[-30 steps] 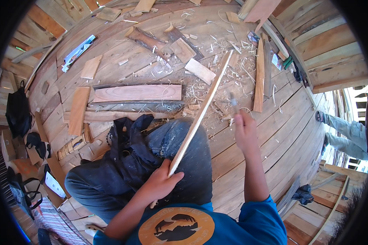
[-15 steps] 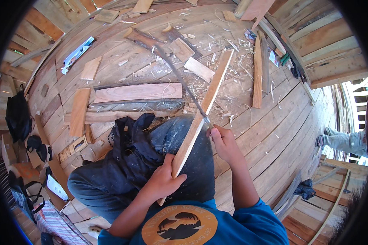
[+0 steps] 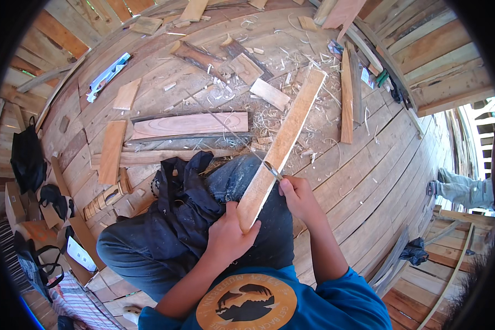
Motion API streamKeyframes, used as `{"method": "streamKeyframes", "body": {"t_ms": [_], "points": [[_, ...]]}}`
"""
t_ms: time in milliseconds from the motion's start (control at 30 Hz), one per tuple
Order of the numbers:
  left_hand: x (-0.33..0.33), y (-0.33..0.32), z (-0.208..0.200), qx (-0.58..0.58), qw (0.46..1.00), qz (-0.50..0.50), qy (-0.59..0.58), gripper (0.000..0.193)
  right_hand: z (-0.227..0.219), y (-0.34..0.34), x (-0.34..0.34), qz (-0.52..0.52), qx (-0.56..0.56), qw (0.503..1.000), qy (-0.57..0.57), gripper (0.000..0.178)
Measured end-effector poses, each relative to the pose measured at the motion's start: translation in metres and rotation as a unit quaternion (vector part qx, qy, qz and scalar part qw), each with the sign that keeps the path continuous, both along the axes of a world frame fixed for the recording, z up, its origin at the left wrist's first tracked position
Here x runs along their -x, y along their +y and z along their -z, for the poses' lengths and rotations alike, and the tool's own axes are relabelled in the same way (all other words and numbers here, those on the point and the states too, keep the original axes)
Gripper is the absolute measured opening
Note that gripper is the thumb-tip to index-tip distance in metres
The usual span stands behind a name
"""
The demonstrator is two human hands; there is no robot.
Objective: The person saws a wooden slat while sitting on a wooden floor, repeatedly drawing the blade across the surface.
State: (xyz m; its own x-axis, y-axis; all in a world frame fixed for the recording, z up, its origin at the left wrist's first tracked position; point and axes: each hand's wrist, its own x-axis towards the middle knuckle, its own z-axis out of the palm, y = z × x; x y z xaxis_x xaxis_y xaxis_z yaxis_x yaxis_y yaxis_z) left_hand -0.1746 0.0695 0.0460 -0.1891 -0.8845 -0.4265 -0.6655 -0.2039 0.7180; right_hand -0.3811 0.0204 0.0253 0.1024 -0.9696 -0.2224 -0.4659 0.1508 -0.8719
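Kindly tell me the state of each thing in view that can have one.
Left hand: closed on the wooden strip's near end
Right hand: closed on the tool's handle
Wooden strip: held up at a slant
Long-bladed tool: across the strip; contact unclear
Dark cloth: crumpled on the lap
Pinkish plank: lying flat
Wood shavings: curled, scattered

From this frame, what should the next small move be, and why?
Probably a short, light stroke of the long-bladed tool along the wooden strip, away from the left hand. That hand grips the strip's near end, and the right hand holds the tool across the strip farther up. Whether the edge touches wood is hard to tell.
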Motion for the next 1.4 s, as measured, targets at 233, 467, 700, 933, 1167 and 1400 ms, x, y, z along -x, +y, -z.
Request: {"method": "streamKeyframes", "body": {"t_ms": [233, 467, 700, 933, 1167, 1400], "points": [[-0.002, 0.003, 0.002, 0.004, 1.000, 0.016, 0.005, 0.060, 0.014, 0.003, 0.013, 0.081, -0.013, 0.995, 0.049, 0.050], [-0.020, 0.002, 0.020, -0.052, 0.992, 0.022, 0.115, 0.053, 0.010, -0.001, 0.009, 0.068, 0.010, 0.990, 0.125, 0.050], [-0.024, -0.001, 0.003, -0.129, 0.968, -0.015, 0.215, 0.036, 0.020, 0.003, 0.008, 0.088, 0.002, 0.995, 0.045, 0.047], [-0.019, 0.011, -0.016, 0.000, 0.999, 0.022, 0.048, 0.035, 0.000, 0.004, 0.006, 0.064, 0.019, 0.996, 0.051, 0.046], [-0.017, 0.014, 0.001, -0.041, 0.993, 0.004, 0.114, 0.039, -0.018, 0.012, 0.011, -0.030, 0.043, 0.984, 0.171, 0.049], [-0.014, 0.009, -0.003, -0.120, 0.983, -0.012, 0.141, 0.041, -0.001, -0.010, 0.062, 0.017, 0.053, 0.962, 0.268, 0.052]]}}
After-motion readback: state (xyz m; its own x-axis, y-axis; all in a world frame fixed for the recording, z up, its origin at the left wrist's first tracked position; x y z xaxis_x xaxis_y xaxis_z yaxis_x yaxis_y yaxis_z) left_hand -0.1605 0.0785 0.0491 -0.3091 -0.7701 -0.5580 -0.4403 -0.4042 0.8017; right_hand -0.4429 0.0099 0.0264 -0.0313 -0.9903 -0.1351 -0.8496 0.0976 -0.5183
